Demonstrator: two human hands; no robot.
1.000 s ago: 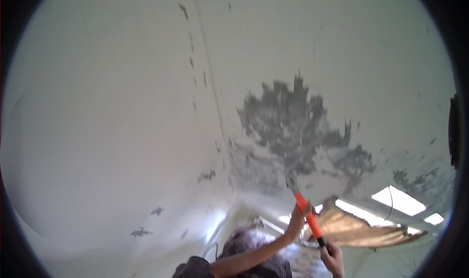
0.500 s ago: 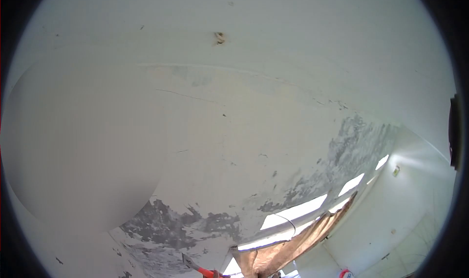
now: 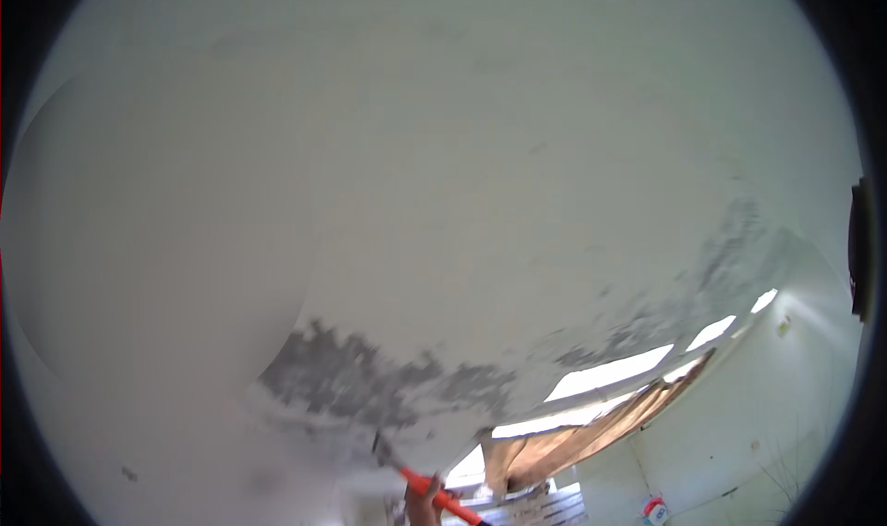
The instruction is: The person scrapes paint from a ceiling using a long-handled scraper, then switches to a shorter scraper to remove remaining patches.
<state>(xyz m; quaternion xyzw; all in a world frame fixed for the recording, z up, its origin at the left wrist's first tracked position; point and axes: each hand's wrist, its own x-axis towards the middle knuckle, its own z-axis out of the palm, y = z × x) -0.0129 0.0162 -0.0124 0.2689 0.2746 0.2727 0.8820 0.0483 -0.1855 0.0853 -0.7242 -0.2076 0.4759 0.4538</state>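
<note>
At the bottom centre, my left hand [image 3: 423, 504] is closed around the handle of a long orange-handled scraper [image 3: 445, 502]. Its narrow metal head points up and left, overlapping the pale wall just below the dark grey patches [image 3: 337, 378]. The handle's black lower end runs out of the frame at the bottom. My right hand is out of view. Much of the wall [image 3: 443, 221] around the patches is off-white and smeared by motion.
Bright window openings [image 3: 610, 374] run along the right, with a brown cloth [image 3: 591, 441] hanging beneath them. A small red-and-white object [image 3: 654, 511] sits low on the right. Slatted boards [image 3: 554, 507] show near the bottom. A large blurred round shape covers the left side.
The view has tilted and turned, so the wall patches, windows and cloth sit further right. The scraper and my left hand have come further into the frame, higher and to the right.
</note>
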